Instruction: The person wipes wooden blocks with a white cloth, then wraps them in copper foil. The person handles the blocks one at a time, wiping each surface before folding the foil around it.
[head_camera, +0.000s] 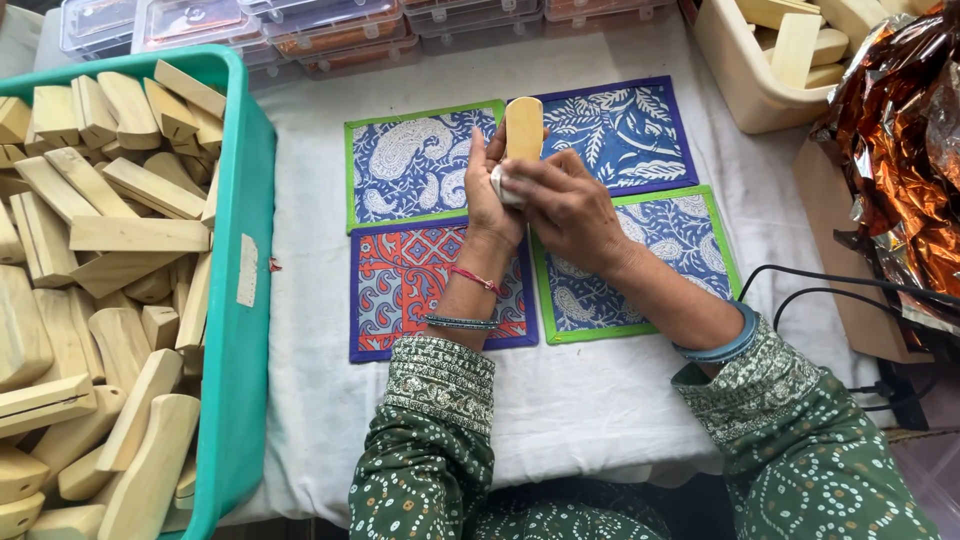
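The wooden block (524, 128), a pale rounded piece, stood upright above the middle of the table, raised over the four printed cloth mats (420, 270), so that its lower end could be reached from both sides.

Far left sat a teal crate (240, 200) heaped with many more pale wooden pieces (110, 250), lying any way up, close enough to be within easy reach. A white cloth (590, 410) covered the table under the mats, seemingly as a soft, clean work surface.

The left hand (490, 200) was closed around the block's lower part, fingers curled on its left side and the wrist, with a red thread and a thin bangle, rising from the red mat; that grip held the piece steady and upright. The right hand (570, 205) was pinched shut on a small white pad (505, 185) and pressed it against the base of the block, just beside the left fingers, in the manner of rubbing or wiping. What the pad was made of could not be told.

Further right, a cream tub (745, 85) held more wooden pieces, and crumpled coppery foil (900, 150) lay at the edge above black cables (830, 290). Clear plastic boxes (330, 25) lined the far side.
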